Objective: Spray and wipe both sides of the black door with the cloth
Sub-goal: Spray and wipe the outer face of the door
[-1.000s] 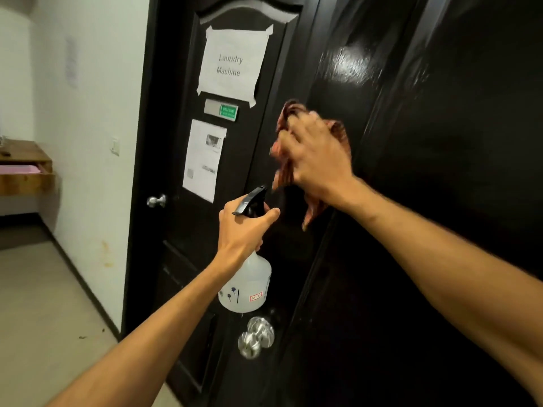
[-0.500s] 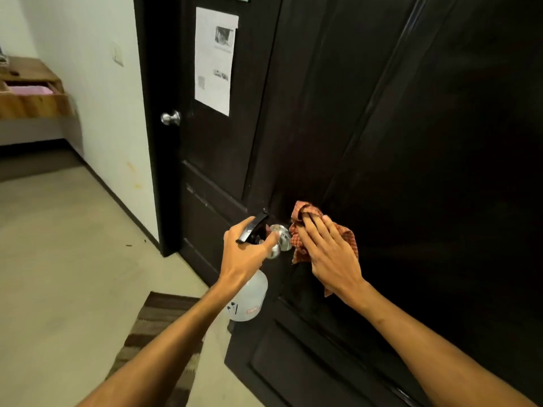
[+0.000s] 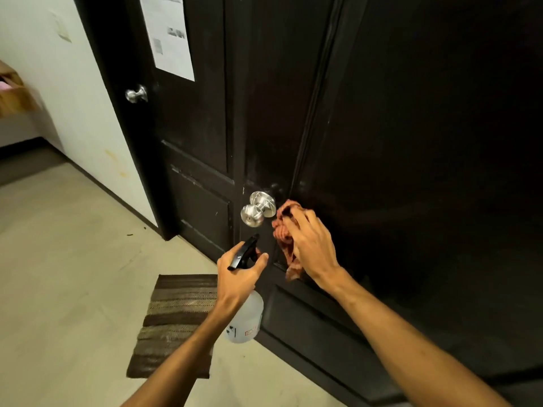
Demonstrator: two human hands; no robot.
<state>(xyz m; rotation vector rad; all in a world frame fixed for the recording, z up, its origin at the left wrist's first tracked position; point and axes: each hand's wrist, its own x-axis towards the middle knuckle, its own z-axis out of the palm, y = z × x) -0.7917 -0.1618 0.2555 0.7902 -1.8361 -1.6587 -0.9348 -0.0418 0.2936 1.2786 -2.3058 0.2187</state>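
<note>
My right hand (image 3: 313, 254) presses the crumpled red checked cloth (image 3: 284, 230) flat against the tall black panelled wooden door (image 3: 411, 142), just right of the round silver metal door knob (image 3: 258, 208); fingers (image 3: 305, 220) loosely spread over the cloth, thumb side hidden, so I cannot tell how much of the fabric is pinched. Cloth bunched, long axis roughly vertical, a loose tail hanging down below my palm. My left hand (image 3: 239, 277) grips the neck of the translucent white plastic spray bottle with black trigger head (image 3: 246, 315); bottle hangs near upright, nozzle pointing up and right toward the door, just below the knob. Bottle label small and partly covered by my wrist, not legible. Door's top and right edge cut off by the frame. A second black door (image 3: 191, 118) stands behind, carrying a white printed paper sheet (image 3: 169, 36), text blurred. Brown striped woven floor mat (image 3: 176, 312) lies on the floor, partly covered by my left forearm.
</note>
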